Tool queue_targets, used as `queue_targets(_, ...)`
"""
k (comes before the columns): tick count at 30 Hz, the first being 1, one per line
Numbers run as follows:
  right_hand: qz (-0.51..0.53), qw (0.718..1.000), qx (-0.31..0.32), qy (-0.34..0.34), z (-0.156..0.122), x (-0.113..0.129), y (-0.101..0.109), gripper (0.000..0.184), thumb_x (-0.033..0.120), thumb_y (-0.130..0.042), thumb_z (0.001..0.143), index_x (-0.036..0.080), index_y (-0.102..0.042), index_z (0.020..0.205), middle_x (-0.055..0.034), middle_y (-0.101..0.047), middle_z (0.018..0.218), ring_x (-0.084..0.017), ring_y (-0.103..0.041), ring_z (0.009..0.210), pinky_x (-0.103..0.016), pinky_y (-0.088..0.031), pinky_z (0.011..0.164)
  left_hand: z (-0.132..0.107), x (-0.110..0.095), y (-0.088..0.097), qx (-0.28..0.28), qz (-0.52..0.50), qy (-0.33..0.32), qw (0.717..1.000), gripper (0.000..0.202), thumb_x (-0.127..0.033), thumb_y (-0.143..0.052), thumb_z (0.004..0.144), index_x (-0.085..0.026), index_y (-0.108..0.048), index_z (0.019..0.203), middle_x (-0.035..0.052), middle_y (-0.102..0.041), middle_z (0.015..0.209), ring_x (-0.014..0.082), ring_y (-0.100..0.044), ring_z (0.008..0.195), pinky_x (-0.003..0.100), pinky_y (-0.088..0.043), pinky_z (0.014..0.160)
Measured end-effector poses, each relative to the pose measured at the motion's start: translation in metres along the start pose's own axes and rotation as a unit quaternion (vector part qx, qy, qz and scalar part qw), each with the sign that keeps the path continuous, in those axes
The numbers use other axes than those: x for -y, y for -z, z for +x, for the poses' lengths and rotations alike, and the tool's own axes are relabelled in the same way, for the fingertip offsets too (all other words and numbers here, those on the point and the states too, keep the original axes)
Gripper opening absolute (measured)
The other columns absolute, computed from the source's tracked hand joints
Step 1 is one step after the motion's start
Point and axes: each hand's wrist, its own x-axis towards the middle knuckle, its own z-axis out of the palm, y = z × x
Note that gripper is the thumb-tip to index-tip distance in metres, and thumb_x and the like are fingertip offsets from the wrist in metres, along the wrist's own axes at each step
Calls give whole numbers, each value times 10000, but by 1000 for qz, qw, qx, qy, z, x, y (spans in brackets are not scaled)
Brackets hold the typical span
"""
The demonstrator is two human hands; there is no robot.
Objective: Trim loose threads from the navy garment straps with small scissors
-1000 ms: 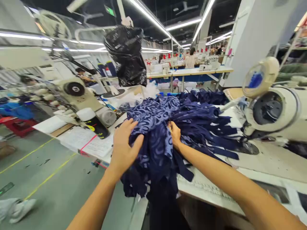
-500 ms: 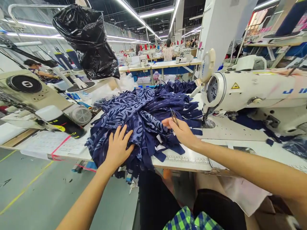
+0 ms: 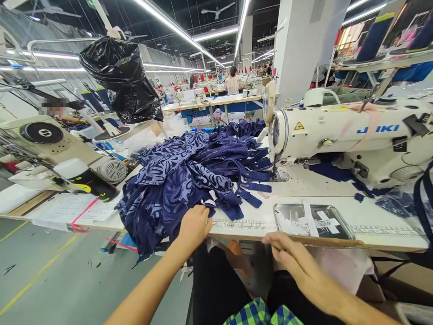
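A heap of navy blue patterned fabric pieces (image 3: 189, 176) lies on the white sewing table (image 3: 372, 225), spilling over its front edge. My left hand (image 3: 194, 225) rests at the near edge of the heap, fingers curled down into the cloth. My right hand (image 3: 291, 259) hovers just below the table's front edge, fingers stretched out together, pointing left. Nothing shows in it. Under the table edge, dark cloth and a green plaid garment (image 3: 260, 313) lie on my lap.
A white JUKI sewing machine (image 3: 338, 131) stands at the right, with a metal tray of white labels (image 3: 314, 221) in front. A black plastic bag (image 3: 122, 81) hangs above left. Another machine (image 3: 50, 140) and a paper sheet (image 3: 67, 207) are left. People (image 3: 232, 83) work far behind.
My left hand slid back from the top of the heap to its near edge. My right hand, which held small snips over the fabric, dropped below the table's front edge. The view turned right.
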Motion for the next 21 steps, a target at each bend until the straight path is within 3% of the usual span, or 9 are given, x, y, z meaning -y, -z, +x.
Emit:
queue_targets(3, 12, 999, 21, -25, -16, -3, -16, 367, 499, -224, 894, 297, -484, 1056, -10, -563, 1040, -179, -506, 970, -317, -376, 846, 12, 15, -1, 9, -10, 22, 1000, 230, -153, -399, 813, -94, -606, 893, 113, -607, 900, 248, -546, 885, 362, -436, 772)
queue_targets(5, 41, 996, -6, -74, -23, -4, -28, 383, 538, -251, 867, 295, -516, 999, -11, -575, 998, -195, -506, 979, -334, -364, 858, 17, 20, 1, 11, -7, 25, 1000, 263, -122, -357, 820, -91, -608, 889, 112, -607, 892, 238, -552, 883, 353, -439, 784)
queue_targets(9, 113, 978, -67, -163, -31, -12, -47, 492, 638, -357, 775, 296, -548, 1072, -10, -544, 1142, -211, -428, 1131, -353, -298, 983, 19, 24, 11, 30, -12, -10, 999, 244, -163, -394, 826, -101, -607, 927, 112, -604, 960, 223, -547, 936, 329, -439, 834)
queue_targets(12, 137, 975, -83, -157, -35, -21, -52, 569, 685, -381, 735, 263, -589, 1054, -32, -552, 1153, -225, -430, 1140, -360, -285, 1015, 16, 25, 14, 52, -17, -36, 998, 237, -135, -470, 768, -112, -607, 960, 111, -605, 996, 219, -553, 944, 324, -449, 837)
queue_targets(14, 145, 973, -84, -161, -38, -26, -51, 605, 698, -373, 733, 254, -594, 1077, -37, -538, 1179, -225, -416, 1161, -367, -268, 1041, 14, 24, 12, 57, -13, -39, 998, 215, -79, -459, 745, -106, -626, 878, 120, -619, 931, 228, -566, 900, 334, -454, 809)
queue_targets(17, 155, 974, -43, -162, -42, -32, -51, 633, 699, -354, 744, 268, -559, 1159, -21, -476, 1264, -211, -365, 1215, -379, -236, 1073, 10, 19, 13, 50, -15, -41, 998, 203, -100, -423, 794, -113, -625, 812, 109, -634, 856, 221, -576, 835, 337, -450, 777)
queue_targets(19, 157, 976, -47, -143, -44, -33, -53, 612, 685, -352, 755, 268, -575, 1144, -22, -481, 1260, -214, -381, 1204, -386, -256, 1064, 4, 11, 26, 12, -50, -28, 998, 223, -145, -387, 839, -132, -609, 856, 76, -643, 842, 194, -579, 800, 317, -450, 754)
queue_targets(21, 157, 975, -79, -133, -46, -33, -56, 569, 660, -373, 764, 262, -607, 1096, -32, -523, 1209, -220, -414, 1174, -386, -284, 1046, -9, 0, 54, -78, -154, 1, 985, 208, -171, -378, 854, -156, -585, 872, 34, -642, 800, 151, -580, 736, 266, -452, 694)
